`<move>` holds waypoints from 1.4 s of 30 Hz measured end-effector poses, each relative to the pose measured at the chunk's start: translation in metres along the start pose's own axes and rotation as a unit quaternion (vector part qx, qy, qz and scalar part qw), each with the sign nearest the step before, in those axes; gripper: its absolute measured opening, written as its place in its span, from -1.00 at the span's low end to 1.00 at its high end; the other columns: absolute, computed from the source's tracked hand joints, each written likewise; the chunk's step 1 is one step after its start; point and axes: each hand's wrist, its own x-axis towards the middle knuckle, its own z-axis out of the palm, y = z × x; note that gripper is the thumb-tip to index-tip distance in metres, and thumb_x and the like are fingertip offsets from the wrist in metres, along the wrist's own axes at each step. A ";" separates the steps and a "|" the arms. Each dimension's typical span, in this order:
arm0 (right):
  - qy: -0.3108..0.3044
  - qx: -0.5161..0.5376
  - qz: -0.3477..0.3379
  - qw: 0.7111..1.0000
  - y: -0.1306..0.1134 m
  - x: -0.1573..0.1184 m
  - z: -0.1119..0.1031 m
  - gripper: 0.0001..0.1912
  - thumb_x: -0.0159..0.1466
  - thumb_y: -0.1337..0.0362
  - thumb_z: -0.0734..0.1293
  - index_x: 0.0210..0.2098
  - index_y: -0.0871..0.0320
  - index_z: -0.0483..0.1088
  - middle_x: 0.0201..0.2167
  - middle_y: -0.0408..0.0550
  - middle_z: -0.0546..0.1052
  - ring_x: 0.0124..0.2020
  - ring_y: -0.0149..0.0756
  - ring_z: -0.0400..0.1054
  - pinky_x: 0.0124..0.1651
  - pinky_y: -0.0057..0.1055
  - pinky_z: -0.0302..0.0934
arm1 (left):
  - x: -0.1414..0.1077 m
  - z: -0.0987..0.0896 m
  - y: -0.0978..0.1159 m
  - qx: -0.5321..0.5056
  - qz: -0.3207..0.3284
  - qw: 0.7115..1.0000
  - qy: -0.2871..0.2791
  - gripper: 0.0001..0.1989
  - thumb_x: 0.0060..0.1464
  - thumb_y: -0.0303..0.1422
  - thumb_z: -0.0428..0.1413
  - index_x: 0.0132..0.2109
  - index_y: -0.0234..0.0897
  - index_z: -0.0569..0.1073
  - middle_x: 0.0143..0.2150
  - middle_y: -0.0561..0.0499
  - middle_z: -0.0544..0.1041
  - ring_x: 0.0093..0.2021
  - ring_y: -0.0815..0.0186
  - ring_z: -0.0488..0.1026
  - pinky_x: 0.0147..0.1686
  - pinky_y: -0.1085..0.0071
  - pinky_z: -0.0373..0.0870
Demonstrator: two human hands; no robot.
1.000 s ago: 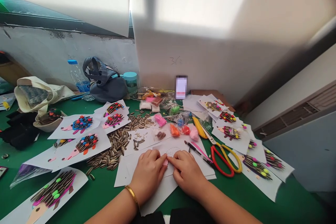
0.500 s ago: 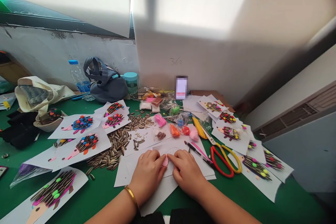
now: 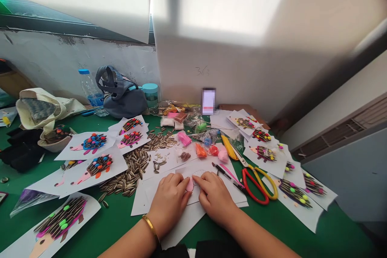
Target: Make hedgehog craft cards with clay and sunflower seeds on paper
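A small flat piece of pink modelling clay (image 3: pixel 190 184) lies on a white sheet of paper (image 3: pixel 189 168) with a pencil drawing. My left hand (image 3: pixel 169 196), a gold bangle at its wrist, is closed with thumb and index finger at the clay's left side. From the right, the index fingertip of my right hand (image 3: pixel 216 197) presses at the clay's edge, its other fingers curled in. Both hands rest low on the paper and partly cover the drawing. A black pen (image 3: pixel 229 177) and a pink strip (image 3: pixel 231 174) lie just right of my right hand.
Sunflower seeds (image 3: pixel 130 173) are heaped at the left. Wrapped clay lumps (image 3: pixel 201 150) lie beyond the paper. Red-and-yellow scissors (image 3: pixel 256 183) and a yellow cutter (image 3: pixel 229 147) sit right. Hedgehog pictures (image 3: pixel 101 164) flank both sides. A bag (image 3: pixel 125 100), bottle (image 3: pixel 90 88) and phone (image 3: pixel 208 101) stand behind.
The right index fingertip and the left thumb have shifted very slightly at the pink clay. Otherwise the hands and the things around them stay in place.
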 end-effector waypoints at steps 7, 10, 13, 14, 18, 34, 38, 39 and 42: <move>-0.009 -0.010 0.009 1.000 -0.002 0.000 -0.001 -0.46 0.20 0.51 0.23 0.13 0.03 0.40 -0.22 -0.02 0.40 -0.17 -0.19 0.24 -0.06 -0.25 0.16 | 0.000 0.000 0.001 0.001 0.000 1.000 0.003 -0.83 0.24 -0.34 0.04 -0.11 -0.18 0.51 -0.23 -0.05 0.45 -0.21 0.18 0.37 -0.20 0.19 0.36; -0.006 0.012 0.010 1.000 0.000 0.000 -0.001 -0.48 0.21 0.52 0.21 0.13 0.09 0.40 -0.22 -0.01 0.41 -0.16 -0.19 0.24 -0.06 -0.26 0.16 | -0.001 0.000 0.000 -0.002 0.001 1.000 0.003 -0.81 0.21 -0.35 0.08 -0.05 -0.19 0.50 -0.19 -0.06 0.46 -0.18 0.16 0.38 -0.18 0.18 0.37; -0.012 0.020 0.005 1.000 0.002 0.001 -0.002 -0.51 0.20 0.52 0.20 0.07 0.08 0.44 -0.24 -0.03 0.40 -0.19 -0.20 0.24 -0.07 -0.27 0.16 | -0.001 0.000 -0.001 -0.004 -0.003 1.000 0.005 -0.75 0.18 -0.34 0.12 0.01 -0.20 0.47 -0.15 -0.08 0.46 -0.15 0.14 0.38 -0.15 0.17 0.37; -0.014 0.018 0.004 1.000 0.001 0.001 -0.002 -0.51 0.20 0.52 0.21 0.06 0.06 0.44 -0.25 -0.03 0.40 -0.19 -0.21 0.24 -0.08 -0.27 0.16 | -0.001 0.000 0.000 -0.003 -0.004 1.000 0.005 -0.75 0.18 -0.34 0.12 0.01 -0.19 0.47 -0.15 -0.08 0.46 -0.15 0.14 0.38 -0.15 0.17 0.37; -0.017 0.009 0.010 1.000 -0.002 0.001 -0.004 -0.51 0.20 0.50 0.22 0.07 0.03 0.44 -0.25 -0.04 0.40 -0.19 -0.20 0.24 -0.07 -0.26 0.14 | 0.001 0.000 0.001 -0.001 -0.009 1.000 -0.002 -0.79 0.21 -0.31 0.08 -0.04 -0.15 0.50 -0.20 -0.06 0.44 -0.17 0.14 0.37 -0.16 0.17 0.36; -0.006 0.001 0.002 1.000 -0.001 0.001 -0.001 -0.47 0.20 0.51 0.23 0.12 0.04 0.41 -0.23 -0.02 0.40 -0.18 -0.19 0.23 -0.08 -0.25 0.15 | -0.002 -0.002 -0.002 -0.021 0.004 1.000 0.020 -0.83 0.23 -0.34 0.05 -0.13 -0.21 0.53 -0.22 -0.08 0.46 -0.21 0.17 0.38 -0.20 0.18 0.39; 0.012 0.034 -0.022 0.999 0.004 -0.002 -0.001 -0.45 0.17 0.54 0.23 0.09 0.01 0.44 -0.27 -0.04 0.39 -0.22 -0.21 0.23 -0.13 -0.29 0.15 | -0.002 -0.003 -0.002 -0.021 0.010 0.999 0.032 -0.83 0.22 -0.37 0.06 -0.11 -0.20 0.53 -0.21 -0.08 0.47 -0.20 0.17 0.39 -0.21 0.19 0.39; 0.015 0.038 -0.029 0.999 0.005 -0.002 -0.001 -0.45 0.16 0.54 0.23 0.08 0.00 0.45 -0.28 -0.05 0.38 -0.22 -0.22 0.22 -0.13 -0.29 0.15 | -0.003 -0.003 -0.002 -0.021 0.010 0.999 0.033 -0.83 0.22 -0.36 0.05 -0.12 -0.20 0.54 -0.21 -0.08 0.47 -0.21 0.17 0.39 -0.21 0.19 0.39; 0.018 0.033 -0.044 0.998 0.007 -0.003 0.000 -0.47 0.15 0.54 0.24 0.03 -0.01 0.49 -0.30 -0.06 0.38 -0.24 -0.23 0.22 -0.13 -0.28 0.14 | -0.003 -0.003 -0.001 -0.020 0.011 0.999 0.032 -0.82 0.24 -0.34 0.05 -0.12 -0.19 0.54 -0.22 -0.07 0.47 -0.20 0.17 0.39 -0.20 0.18 0.39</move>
